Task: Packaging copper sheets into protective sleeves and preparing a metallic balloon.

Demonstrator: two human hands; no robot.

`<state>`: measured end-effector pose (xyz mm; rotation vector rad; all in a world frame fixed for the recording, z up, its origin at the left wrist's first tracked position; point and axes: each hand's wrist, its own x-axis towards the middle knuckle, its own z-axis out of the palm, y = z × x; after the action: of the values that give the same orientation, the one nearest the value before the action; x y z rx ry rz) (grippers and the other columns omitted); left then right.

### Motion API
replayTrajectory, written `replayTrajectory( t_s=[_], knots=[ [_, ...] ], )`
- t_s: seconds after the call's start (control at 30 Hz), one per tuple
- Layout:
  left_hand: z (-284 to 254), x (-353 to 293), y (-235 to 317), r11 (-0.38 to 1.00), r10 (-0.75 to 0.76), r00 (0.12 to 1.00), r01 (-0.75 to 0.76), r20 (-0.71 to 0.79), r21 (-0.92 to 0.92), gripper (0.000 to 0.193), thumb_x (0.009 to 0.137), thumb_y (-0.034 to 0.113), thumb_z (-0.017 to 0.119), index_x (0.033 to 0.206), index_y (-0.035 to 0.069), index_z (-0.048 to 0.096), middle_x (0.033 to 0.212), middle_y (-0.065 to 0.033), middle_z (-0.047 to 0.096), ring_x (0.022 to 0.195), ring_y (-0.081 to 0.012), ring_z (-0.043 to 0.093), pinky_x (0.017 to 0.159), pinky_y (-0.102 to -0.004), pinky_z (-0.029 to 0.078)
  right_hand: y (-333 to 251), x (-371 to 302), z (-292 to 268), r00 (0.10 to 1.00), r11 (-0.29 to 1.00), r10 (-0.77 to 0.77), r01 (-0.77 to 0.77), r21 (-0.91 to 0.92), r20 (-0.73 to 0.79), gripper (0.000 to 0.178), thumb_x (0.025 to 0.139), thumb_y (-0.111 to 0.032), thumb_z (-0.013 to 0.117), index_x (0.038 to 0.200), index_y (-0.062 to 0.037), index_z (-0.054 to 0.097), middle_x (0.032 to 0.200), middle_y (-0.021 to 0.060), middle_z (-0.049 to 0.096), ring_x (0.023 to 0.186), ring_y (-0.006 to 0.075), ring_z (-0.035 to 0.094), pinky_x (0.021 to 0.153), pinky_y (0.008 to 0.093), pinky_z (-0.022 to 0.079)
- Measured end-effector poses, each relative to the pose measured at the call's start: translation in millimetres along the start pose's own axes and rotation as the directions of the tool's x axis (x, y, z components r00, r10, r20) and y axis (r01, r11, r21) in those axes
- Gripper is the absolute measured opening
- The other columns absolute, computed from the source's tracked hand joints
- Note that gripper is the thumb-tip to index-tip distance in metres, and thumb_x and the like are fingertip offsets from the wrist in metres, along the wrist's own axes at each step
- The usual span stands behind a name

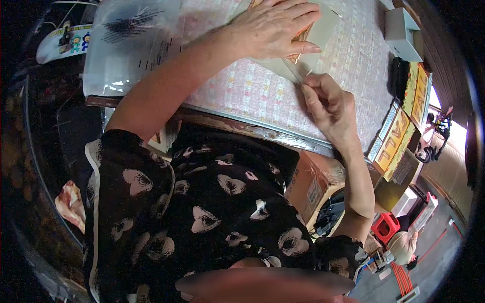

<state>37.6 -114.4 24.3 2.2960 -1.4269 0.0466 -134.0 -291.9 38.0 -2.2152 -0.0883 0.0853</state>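
My left hand lies flat with its fingers spread, pressing on a shiny copper-coloured piece. Most of that piece is hidden under the palm and fingers. It rests on or inside a thin clear plastic sheet or bag; which of these I cannot tell. Just below and right of the left thumb, my right hand is closed in a pinch on a narrow clear plastic strip, which runs up toward the copper-coloured piece. Under both hands is a table with a pink and white checked cover.
A stack of clear plastic bags covers the table's left side. At the right edge stand a white box and yellow printed cartons. Below the table is a cardboard box. A red plastic stool stands farther right.
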Motion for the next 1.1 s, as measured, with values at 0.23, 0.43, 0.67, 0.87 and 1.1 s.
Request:
replayTrajectory(
  t_s=[0.23, 0.43, 0.67, 0.87, 1.1],
  knots=[
    [-6, -2, 3, 1.0, -0.003, 1.0, 0.003, 0.006, 0.005, 0.076, 0.097, 0.048, 0.061, 0.146, -0.007, 0.044, 0.153, -0.0235, 0.044, 0.145, -0.036, 0.039, 0.119, -0.0502, 0.028, 10, -38, -65, 0.986, 0.995, 0.091, -0.083, 0.063, -0.14, 0.008, 0.096, -0.003, 0.065, 0.1, -0.0012, 0.072, 0.081, -0.0034, 0.067, 0.07, 0.0016, 0.055, 0.063, 0.0205, 0.041],
    [-2, 0, 4, 1.0, 0.0, 1.0, 0.0, 0.016, 0.007, 0.075, 0.098, 0.048, 0.06, 0.146, -0.006, 0.044, 0.153, -0.023, 0.044, 0.145, -0.0351, 0.038, 0.12, -0.0498, 0.027, 17, -18, -81, 0.896, 0.396, -0.397, -0.027, -0.918, -0.198, 0.011, 0.09, -0.009, 0.073, 0.1, -0.0072, 0.076, 0.1, 0.0065, 0.074, 0.085, 0.0207, 0.068, 0.072, 0.0338, 0.05],
    [-3, -1, 4, 0.999, -0.039, 0.999, 0.039, 0.028, 0.008, 0.073, 0.098, 0.046, 0.06, 0.148, -0.004, 0.043, 0.155, -0.0208, 0.043, 0.146, -0.0352, 0.038, 0.12, -0.0506, 0.027, -10, 19, 0, 0.883, 0.535, -0.46, 0.356, -0.766, 0.089, 0.046, 0.086, -0.012, 0.072, 0.132, -0.0135, 0.07, 0.118, 0.0047, 0.068, 0.099, 0.0235, 0.062, 0.088, 0.038, 0.046],
    [-2, -2, 4, 0.998, -0.067, 0.997, 0.067, 0.025, -0.001, 0.072, 0.097, 0.045, 0.061, 0.148, -0.003, 0.045, 0.155, -0.0197, 0.044, 0.145, -0.0352, 0.039, 0.12, -0.0517, 0.028, -5, 16, 8, 0.934, 0.598, -0.352, 0.277, -0.753, 0.063, 0.049, 0.087, -0.01, 0.071, 0.136, -0.0154, 0.068, 0.117, 0.0044, 0.065, 0.102, 0.024, 0.061, 0.089, 0.0385, 0.046],
    [0, -5, 1, 0.998, -0.055, 0.998, 0.055, -0.012, 0.01, 0.071, 0.096, 0.046, 0.061, 0.147, -0.002, 0.047, 0.155, -0.0189, 0.045, 0.145, -0.0349, 0.039, 0.119, -0.0516, 0.028, -6, 18, 7, 0.912, 0.601, -0.403, 0.326, -0.73, 0.075, 0.05, 0.086, -0.009, 0.071, 0.136, -0.0156, 0.069, 0.118, 0.0046, 0.064, 0.104, 0.0256, 0.061, 0.094, 0.0403, 0.044]
  ],
)
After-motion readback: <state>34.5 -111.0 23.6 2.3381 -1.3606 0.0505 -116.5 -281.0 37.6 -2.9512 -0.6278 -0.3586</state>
